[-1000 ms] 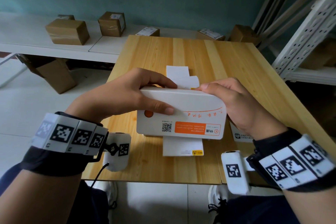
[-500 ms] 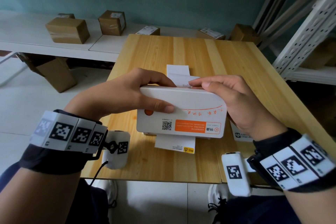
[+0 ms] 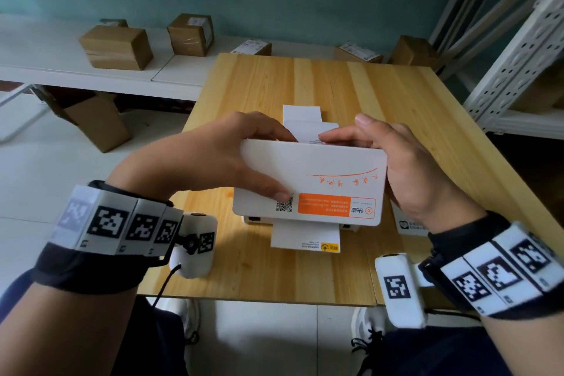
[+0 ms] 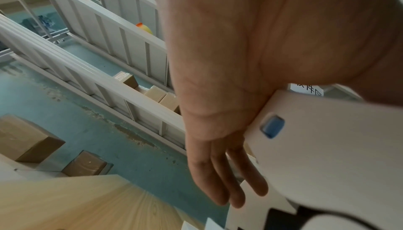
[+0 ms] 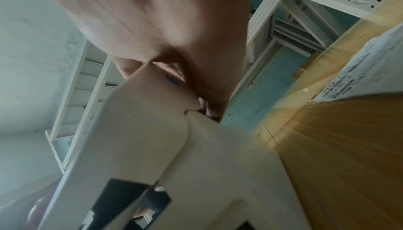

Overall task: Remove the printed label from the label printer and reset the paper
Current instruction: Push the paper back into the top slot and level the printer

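The white label printer (image 3: 253, 218) sits near the front of the wooden table (image 3: 335, 85). Its lid (image 3: 320, 174), with an orange sticker, is tilted up toward me. My left hand (image 3: 213, 159) grips the lid's left end, thumb on its face and fingers behind the far edge. My right hand (image 3: 406, 168) holds the right end, fingers over the far edge and thumb raised. A printed label (image 3: 305, 238) sticks out of the front slot. White paper (image 3: 300, 114) rises behind the printer. The left wrist view shows the lid (image 4: 327, 147) with a blue button (image 4: 272, 127).
A printed sheet (image 3: 409, 226) lies on the table right of the printer, under my right wrist. Cardboard boxes (image 3: 116, 46) stand on a white shelf behind the table. A white metal rack (image 3: 518, 49) stands at the right. The table's front edge is close to me.
The lid has swung up from nearly closed. My right fingers slid left along its far edge and the thumb lifted. The label at the front slot shows a little shorter.
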